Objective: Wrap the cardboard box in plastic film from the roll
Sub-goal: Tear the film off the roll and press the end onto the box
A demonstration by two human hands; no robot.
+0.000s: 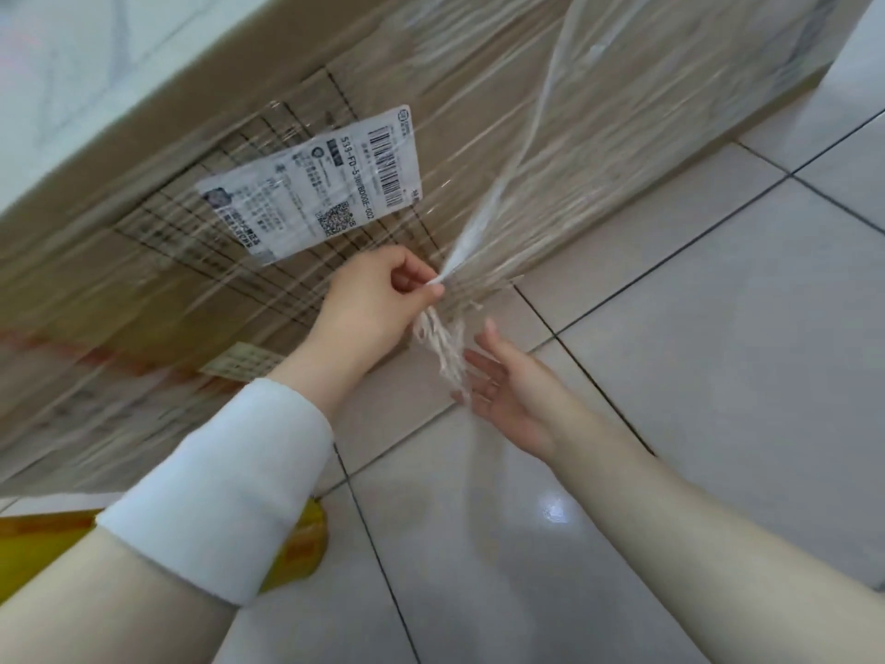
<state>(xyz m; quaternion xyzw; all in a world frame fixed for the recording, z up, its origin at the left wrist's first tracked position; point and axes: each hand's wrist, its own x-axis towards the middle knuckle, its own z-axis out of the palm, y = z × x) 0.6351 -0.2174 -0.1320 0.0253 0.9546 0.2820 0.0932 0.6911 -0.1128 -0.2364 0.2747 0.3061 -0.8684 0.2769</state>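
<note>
The cardboard box (230, 103) stands on the tiled floor (718, 328), filling the view above and behind the fingers. Most of its near face already lies under streaked layers of plastic film (522, 151), the shipping label (311, 184) included. From high on the box, the film narrows into a tight rope that runs down to the left hand (368, 304). There the thumb and fingers (426, 289) pinch it, just off the box's lower corner. Below that pinch a frayed tail (443, 347) hangs loose. The right hand (512, 395) lies under it, palm up, fingers spread and holding nothing, with the tail's end about at its fingertips. The roll is out of view.

This looks like the finishing step: securing the loose end. Doing it well means keeping the rope taut from the pinch, so that the layers above stay snug. The right hand could then gather the tail and press it flat against film already on the box, where it will probably cling.
</note>
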